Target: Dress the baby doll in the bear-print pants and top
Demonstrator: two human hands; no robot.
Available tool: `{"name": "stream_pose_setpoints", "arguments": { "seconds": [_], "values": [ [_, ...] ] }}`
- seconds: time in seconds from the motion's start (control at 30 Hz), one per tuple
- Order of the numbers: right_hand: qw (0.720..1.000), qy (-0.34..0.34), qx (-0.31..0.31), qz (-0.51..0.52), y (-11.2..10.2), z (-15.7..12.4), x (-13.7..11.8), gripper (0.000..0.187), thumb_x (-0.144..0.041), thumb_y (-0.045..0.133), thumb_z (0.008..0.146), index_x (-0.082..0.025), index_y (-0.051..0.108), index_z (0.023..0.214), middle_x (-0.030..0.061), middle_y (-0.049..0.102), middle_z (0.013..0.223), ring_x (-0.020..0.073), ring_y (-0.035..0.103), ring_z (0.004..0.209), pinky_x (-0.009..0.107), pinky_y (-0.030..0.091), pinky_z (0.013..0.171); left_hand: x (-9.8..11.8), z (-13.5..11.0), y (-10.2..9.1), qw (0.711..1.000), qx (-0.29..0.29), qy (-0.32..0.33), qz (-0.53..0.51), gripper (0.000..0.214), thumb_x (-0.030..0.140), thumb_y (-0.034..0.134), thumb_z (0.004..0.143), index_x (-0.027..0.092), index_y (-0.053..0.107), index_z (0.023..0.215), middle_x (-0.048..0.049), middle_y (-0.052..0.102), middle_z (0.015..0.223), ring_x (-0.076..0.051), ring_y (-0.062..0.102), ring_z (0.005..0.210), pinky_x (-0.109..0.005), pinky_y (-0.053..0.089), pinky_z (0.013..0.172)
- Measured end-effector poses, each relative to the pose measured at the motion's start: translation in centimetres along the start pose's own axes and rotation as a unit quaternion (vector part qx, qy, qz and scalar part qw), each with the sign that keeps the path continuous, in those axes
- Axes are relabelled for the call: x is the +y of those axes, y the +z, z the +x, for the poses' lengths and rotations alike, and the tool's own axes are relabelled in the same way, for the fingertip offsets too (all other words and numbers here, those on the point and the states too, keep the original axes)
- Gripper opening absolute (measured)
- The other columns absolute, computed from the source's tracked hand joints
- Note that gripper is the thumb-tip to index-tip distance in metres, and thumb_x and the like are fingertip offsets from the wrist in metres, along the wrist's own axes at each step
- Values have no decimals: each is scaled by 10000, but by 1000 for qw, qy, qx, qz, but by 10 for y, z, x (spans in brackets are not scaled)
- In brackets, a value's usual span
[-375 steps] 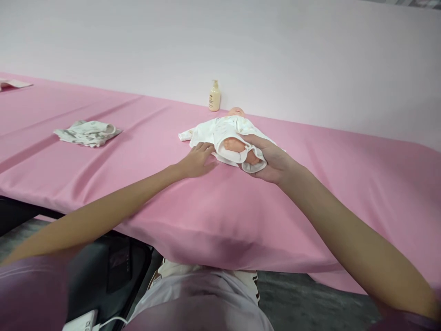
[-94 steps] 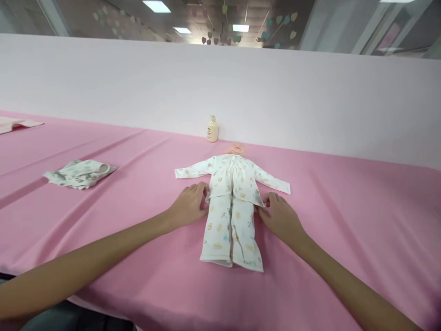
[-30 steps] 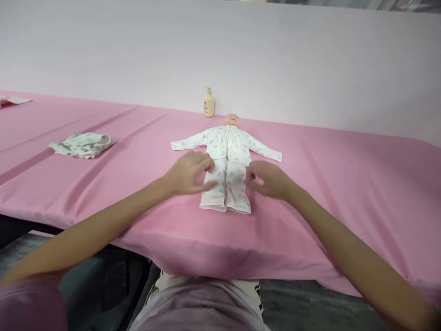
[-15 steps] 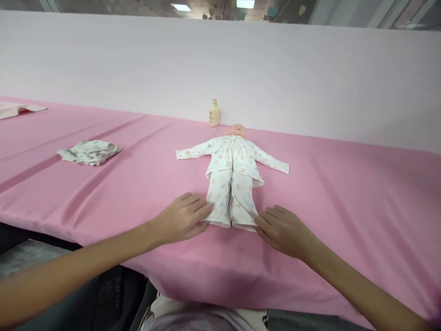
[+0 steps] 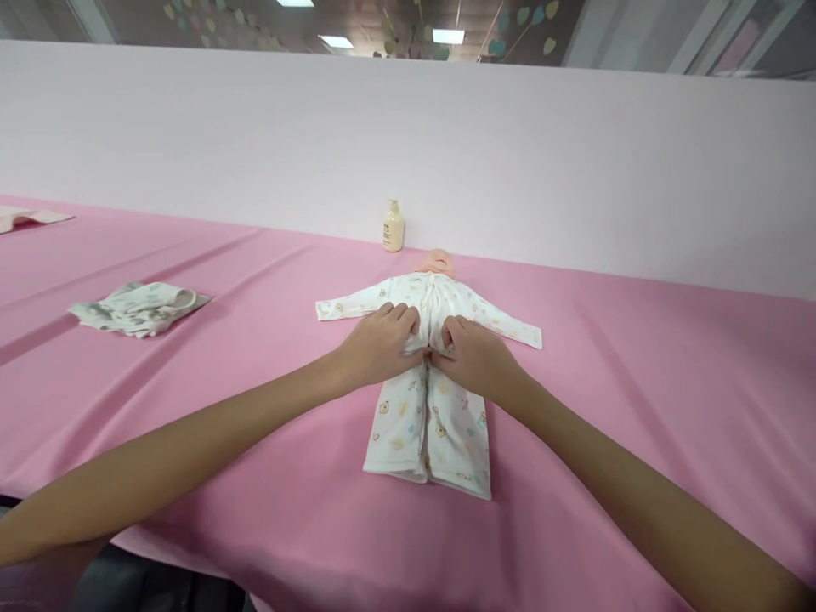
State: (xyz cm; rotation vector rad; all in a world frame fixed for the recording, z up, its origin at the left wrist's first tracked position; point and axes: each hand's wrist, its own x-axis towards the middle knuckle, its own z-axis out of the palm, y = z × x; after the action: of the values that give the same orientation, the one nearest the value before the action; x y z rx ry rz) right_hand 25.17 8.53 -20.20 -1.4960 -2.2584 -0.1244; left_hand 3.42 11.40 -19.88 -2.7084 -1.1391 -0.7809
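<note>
A doll (image 5: 436,262) lies on its back, dressed in a white printed baby shirt (image 5: 468,299) with both sleeves stretched out sideways. White printed baby pants (image 5: 399,425) spread below the shirt, their legs flat and side by side. My left hand (image 5: 382,342) is closed on the left part of the shirt's lower front. Opposite it, my right hand (image 5: 475,353) pinches the shirt's other front edge. The fingertips of both hands nearly meet at the middle, over the top of the pants, and partly hide the cloth there.
A cream pump bottle (image 5: 393,228) stands behind the doll against the white wall (image 5: 574,170). Folded, patterned cloth (image 5: 140,308) lies to the left on the pink sheet (image 5: 268,297). At the far left edge is a pale pink cloth (image 5: 31,216).
Both hands have left the pant cuffs, moved up and inward, and now grip the shirt's front hem. The view has tilted slightly upward.
</note>
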Motion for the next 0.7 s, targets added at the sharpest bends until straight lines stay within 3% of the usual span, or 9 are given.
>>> {"name": "stream_pose_setpoints", "arguments": {
  "seconds": [0.1, 0.2, 0.33, 0.4, 0.53, 0.7],
  "values": [
    [999, -28, -8, -36, 0, 5, 3, 279, -259, 563, 967, -236, 349, 790, 25, 555, 748, 179, 456, 648, 327, 286, 603, 2, 11, 5, 997, -21, 28, 76, 148, 317, 641, 952, 206, 545, 932, -84, 658, 893, -277, 598, 830, -393, 397, 664],
    [998, -55, 32, -8, -11, 0, 3, 233, -223, 503, 1001, -229, 383, 801, 25, 556, 746, 177, 473, 666, 328, 315, 633, 4, 11, 3, 988, -6, 100, 118, 89, 197, 537, 977, 199, 555, 889, -76, 647, 829, -256, 592, 781, -398, 368, 667],
    [991, -10, 66, 112, -23, -10, 5, 194, -276, 487, 1050, -226, 456, 865, 12, 597, 807, 157, 496, 668, 306, 346, 617, 1, 4, 4, 988, 41, 138, 52, 131, 151, 469, 1006, 196, 561, 926, -45, 644, 825, -210, 564, 741, -376, 393, 686],
    [989, -29, 46, 138, -23, -13, 7, 206, -285, 491, 1057, -224, 479, 861, 10, 596, 802, 159, 504, 691, 309, 368, 646, -3, -3, 4, 989, 41, 142, 1, 110, 182, 481, 1026, 198, 561, 952, -38, 650, 848, -202, 564, 759, -369, 418, 711],
    [985, -64, -30, 160, -17, -9, 12, 333, -388, 501, 1077, -219, 487, 791, 4, 561, 729, 164, 490, 684, 330, 375, 675, -10, -6, 1, 990, 12, 85, -111, 138, 301, 502, 1077, 212, 561, 989, -24, 651, 878, -197, 568, 786, -367, 449, 745],
    [983, 66, -45, 168, -16, 29, 24, 374, -492, 523, 1053, -235, 453, 791, -23, 564, 685, 154, 484, 619, 314, 349, 587, -25, 29, -1, 982, 18, -42, -184, 150, 327, 494, 1063, 221, 558, 979, -43, 685, 938, -222, 606, 856, -372, 467, 727]
  ]
}}
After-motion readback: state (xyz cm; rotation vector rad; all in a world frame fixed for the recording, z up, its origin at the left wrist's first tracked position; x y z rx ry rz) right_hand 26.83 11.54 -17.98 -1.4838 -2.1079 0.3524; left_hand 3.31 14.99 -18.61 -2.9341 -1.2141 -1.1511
